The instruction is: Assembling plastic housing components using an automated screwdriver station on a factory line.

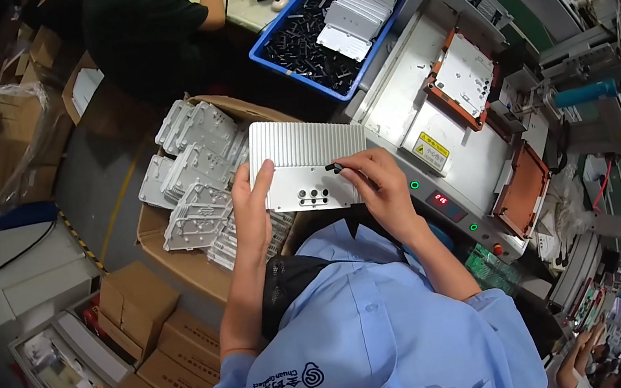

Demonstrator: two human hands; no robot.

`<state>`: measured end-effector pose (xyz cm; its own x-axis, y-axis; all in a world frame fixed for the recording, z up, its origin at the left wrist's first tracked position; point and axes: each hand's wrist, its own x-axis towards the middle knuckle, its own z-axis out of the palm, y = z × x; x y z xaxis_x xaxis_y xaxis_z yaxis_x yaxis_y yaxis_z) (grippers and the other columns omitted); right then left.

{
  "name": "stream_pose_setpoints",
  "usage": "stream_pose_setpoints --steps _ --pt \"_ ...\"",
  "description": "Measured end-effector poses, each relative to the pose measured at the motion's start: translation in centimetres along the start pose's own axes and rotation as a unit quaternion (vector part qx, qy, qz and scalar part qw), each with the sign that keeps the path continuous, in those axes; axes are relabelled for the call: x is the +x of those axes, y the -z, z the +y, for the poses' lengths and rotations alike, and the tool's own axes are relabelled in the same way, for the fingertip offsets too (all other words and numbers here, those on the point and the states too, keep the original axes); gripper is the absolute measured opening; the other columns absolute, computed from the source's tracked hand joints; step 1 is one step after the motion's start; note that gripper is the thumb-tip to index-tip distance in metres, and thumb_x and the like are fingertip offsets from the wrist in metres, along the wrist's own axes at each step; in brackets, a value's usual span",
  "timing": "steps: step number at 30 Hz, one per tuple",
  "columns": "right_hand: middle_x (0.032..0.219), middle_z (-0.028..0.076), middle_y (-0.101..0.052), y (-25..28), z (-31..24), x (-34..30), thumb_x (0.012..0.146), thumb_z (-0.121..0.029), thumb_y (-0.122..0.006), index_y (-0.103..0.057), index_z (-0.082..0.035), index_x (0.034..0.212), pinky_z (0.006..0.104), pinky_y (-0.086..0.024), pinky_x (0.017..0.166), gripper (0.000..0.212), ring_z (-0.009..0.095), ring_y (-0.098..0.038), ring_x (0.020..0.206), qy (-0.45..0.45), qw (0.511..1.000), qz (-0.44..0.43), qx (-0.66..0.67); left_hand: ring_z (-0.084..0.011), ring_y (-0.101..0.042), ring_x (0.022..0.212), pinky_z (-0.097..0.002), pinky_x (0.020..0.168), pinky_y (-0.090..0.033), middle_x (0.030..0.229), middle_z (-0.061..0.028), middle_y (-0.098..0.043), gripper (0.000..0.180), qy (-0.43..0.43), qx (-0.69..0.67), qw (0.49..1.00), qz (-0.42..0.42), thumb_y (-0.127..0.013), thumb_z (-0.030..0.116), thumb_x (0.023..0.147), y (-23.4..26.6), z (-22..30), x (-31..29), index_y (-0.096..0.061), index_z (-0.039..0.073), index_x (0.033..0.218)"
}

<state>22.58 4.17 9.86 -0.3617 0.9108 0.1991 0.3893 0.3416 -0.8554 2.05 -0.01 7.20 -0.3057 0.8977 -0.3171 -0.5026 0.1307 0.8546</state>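
A silver metal housing (307,143) with a finned upper half is held in front of me, its flat lower part showing several round dark holes or fittings. My left hand (250,206) grips its left side, thumb on the front face. Fingers of my right hand (380,182) are pinched together on a small black part (334,168) against the face, near the right edge. Its exact kind is too small to make out. Just left of the housing, an open cardboard box (150,224) is filled with similar silver housings (195,166).
Ahead, a blue bin (294,80) holds many small black parts (304,36) and stacked finned plates (360,12). On my right stands a machine (393,115) with orange-framed fixtures (526,191). Another person's arm (213,1) shows at top. Closed cartons (167,357) lie lower left.
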Motion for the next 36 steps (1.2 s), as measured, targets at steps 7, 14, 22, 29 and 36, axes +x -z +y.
stream_pose_setpoints --steps 7,14,22,29,36 --pt "0.086 0.009 -0.06 -1.1 0.1 -0.3 0.08 -0.004 -0.068 -0.068 -0.008 0.102 0.0327 -0.044 0.067 0.022 0.025 -0.054 0.079 0.099 0.993 -0.025 -0.058 -0.0078 -0.057 0.087 -0.0226 0.079 -0.045 0.098 -0.0069 -0.062 0.021 -0.014 0.003 1.0 -0.006 -0.058 0.015 0.093 -0.2 0.2 -0.2 -0.055 -0.002 0.105" --pt "0.087 0.009 -0.061 -1.5 0.3 -0.1 0.08 -0.005 -0.068 -0.067 -0.006 0.1 0.0332 -0.045 0.069 0.021 0.025 -0.054 0.08 0.096 0.993 -0.002 -0.071 -0.0081 -0.058 0.087 -0.0225 0.078 -0.045 0.098 -0.0072 -0.062 0.021 -0.013 0.001 1.0 -0.012 -0.058 0.016 0.094 -0.4 0.6 -0.5 -0.055 -0.002 0.103" --pt "0.086 0.007 -0.06 -1.7 -0.5 -1.0 0.079 -0.007 -0.07 -0.066 -0.007 0.099 0.0346 -0.045 0.07 0.02 0.025 -0.054 0.08 0.13 0.988 -0.049 -0.072 -0.0082 -0.058 0.087 -0.0231 0.078 -0.045 0.098 -0.0073 -0.062 0.022 -0.025 0.001 1.0 -0.006 -0.057 0.018 0.094 -0.8 0.8 -0.6 -0.055 -0.002 0.103" --pt "0.084 0.005 -0.06 -2.3 -0.4 -1.6 0.075 -0.006 -0.071 -0.067 -0.01 0.1 0.0345 -0.046 0.069 0.025 0.025 -0.054 0.079 0.176 0.978 -0.041 -0.101 -0.0078 -0.058 0.086 -0.0229 0.077 -0.045 0.097 -0.0068 -0.062 0.021 -0.026 -0.007 1.0 -0.002 -0.058 0.018 0.094 -1.0 0.9 -0.5 -0.055 -0.002 0.103" --pt "0.081 0.005 -0.059 -3.1 0.0 -1.7 0.071 -0.003 -0.071 -0.066 -0.007 0.096 0.0331 -0.047 0.066 0.026 0.023 -0.056 0.076 0.207 0.969 -0.017 -0.133 -0.0075 -0.057 0.085 -0.023 0.076 -0.045 0.096 -0.0065 -0.062 0.02 -0.021 -0.005 1.0 0.007 -0.058 0.017 0.094 -0.6 0.4 -0.2 -0.056 -0.001 0.101"
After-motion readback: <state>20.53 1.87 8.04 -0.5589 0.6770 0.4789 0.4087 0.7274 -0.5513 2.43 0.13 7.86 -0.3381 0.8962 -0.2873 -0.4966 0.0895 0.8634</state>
